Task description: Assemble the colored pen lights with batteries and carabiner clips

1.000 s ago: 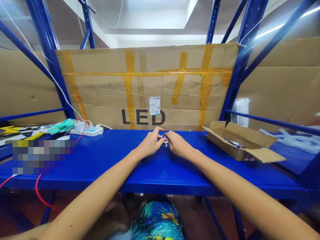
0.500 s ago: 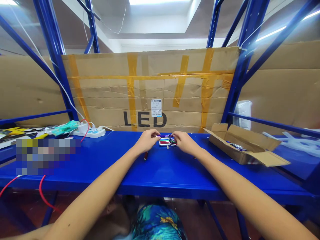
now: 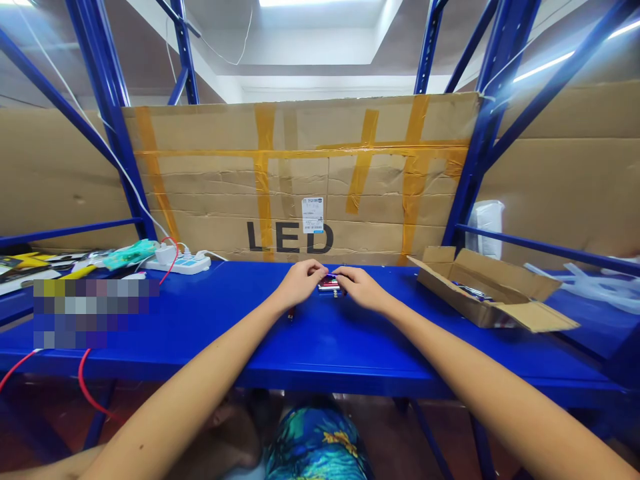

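Note:
Above a row of coloured pens (image 3: 329,287) on the blue table, my two hands are close together with fingertips pinched. A thin purple pen (image 3: 331,275) runs between them. My left hand (image 3: 302,283) is closed on its left end, and my right hand (image 3: 366,288) is closed on its right end. The pens below lie side by side, red and white ones showing, and my fingers cover most of the row. A dark red pen (image 3: 291,313) lies apart, just below my left wrist and partly hidden by it.
An open cardboard box (image 3: 485,317) with several pens (image 3: 470,291) in it stands at the right. A white power strip (image 3: 186,265), cables and mixed packets lie at the left. Behind the blue table (image 3: 325,347) stands a large taped carton (image 3: 220,193) marked LED.
My hands have drawn closer together over the row of pens, the right one moving left along the purple pen. Less of the row shows now.

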Action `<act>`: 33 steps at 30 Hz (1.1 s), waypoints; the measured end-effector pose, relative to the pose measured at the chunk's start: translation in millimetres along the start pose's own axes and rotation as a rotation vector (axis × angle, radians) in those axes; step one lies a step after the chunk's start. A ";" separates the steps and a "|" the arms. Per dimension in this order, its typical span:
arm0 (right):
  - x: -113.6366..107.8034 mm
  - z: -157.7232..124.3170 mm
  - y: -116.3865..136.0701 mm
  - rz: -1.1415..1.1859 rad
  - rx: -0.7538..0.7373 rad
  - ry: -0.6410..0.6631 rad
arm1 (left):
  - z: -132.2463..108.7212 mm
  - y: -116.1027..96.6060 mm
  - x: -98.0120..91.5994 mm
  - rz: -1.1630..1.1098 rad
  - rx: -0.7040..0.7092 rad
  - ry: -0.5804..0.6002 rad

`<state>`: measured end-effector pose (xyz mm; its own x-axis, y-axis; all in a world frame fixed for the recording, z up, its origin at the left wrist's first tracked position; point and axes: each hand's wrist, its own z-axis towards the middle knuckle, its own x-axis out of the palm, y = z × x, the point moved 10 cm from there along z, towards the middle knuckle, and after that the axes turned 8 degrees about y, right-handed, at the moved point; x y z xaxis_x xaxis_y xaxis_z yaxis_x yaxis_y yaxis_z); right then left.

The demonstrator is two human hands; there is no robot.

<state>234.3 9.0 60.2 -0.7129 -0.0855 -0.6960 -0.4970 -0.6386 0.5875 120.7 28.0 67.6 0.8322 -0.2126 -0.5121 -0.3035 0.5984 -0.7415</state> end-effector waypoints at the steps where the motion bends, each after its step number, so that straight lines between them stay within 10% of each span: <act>1: -3.4 -0.1 -1.1 0.001 0.004 -0.025 | 1.9 4.9 -4.5 -0.052 -0.026 -0.037; 10: -36.2 -5.8 -11.8 -0.113 0.086 -0.256 | -2.2 31.8 -15.7 -0.811 -0.269 -0.129; 33: -43.8 -10.3 -7.8 -0.216 0.108 -0.269 | -4.5 43.5 -9.7 -0.874 -0.353 -0.161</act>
<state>274.5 9.8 81.8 -0.6831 0.2558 -0.6841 -0.6896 -0.5342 0.4889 97.3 52.6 38.4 0.8763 -0.3499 0.3311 0.3553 0.0053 -0.9347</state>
